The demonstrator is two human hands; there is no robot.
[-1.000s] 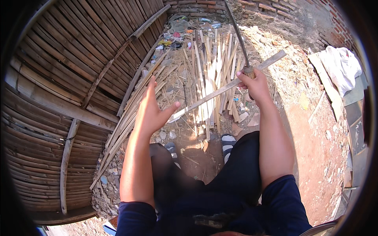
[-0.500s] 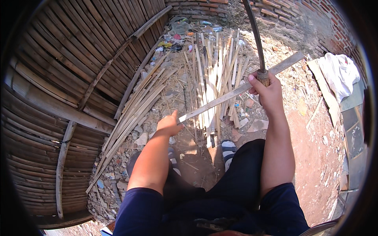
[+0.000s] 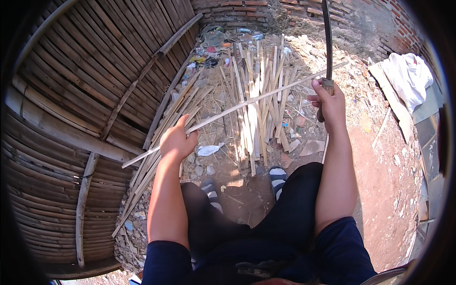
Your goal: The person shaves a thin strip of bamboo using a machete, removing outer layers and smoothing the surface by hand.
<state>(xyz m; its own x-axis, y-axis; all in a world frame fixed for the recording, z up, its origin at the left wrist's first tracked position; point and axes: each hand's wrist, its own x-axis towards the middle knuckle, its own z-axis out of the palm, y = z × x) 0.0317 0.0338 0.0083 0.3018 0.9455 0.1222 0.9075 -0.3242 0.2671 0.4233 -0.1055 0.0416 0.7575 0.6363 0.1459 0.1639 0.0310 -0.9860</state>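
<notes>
My left hand (image 3: 176,141) is closed round a long pale wooden slat (image 3: 247,102), with the index finger pointing away from me. The slat slants up from lower left to upper right, and one end juts out past the hand on the left. In my right hand (image 3: 331,105) is a machete (image 3: 328,47), gripped by its wooden handle with the dark, narrow blade pointing up. The slat's far right part passes by the base of the blade; whether they touch I cannot tell. Beneath the slat lies a pile of similar slats (image 3: 254,128) on the ground.
More slats (image 3: 156,142) lie along the bamboo wall (image 3: 95,71) on the left. A brick wall (image 3: 232,12) stands at the back. Rubble and litter cover the ground. On the right, a white cloth (image 3: 407,85) rests over boards. My sandalled feet (image 3: 277,180) are near the pile.
My left hand has moved left and up, and the slat now sticks out beyond it. The slat has turned to show a narrower side. The machete has shifted slightly right and stands more upright.
</notes>
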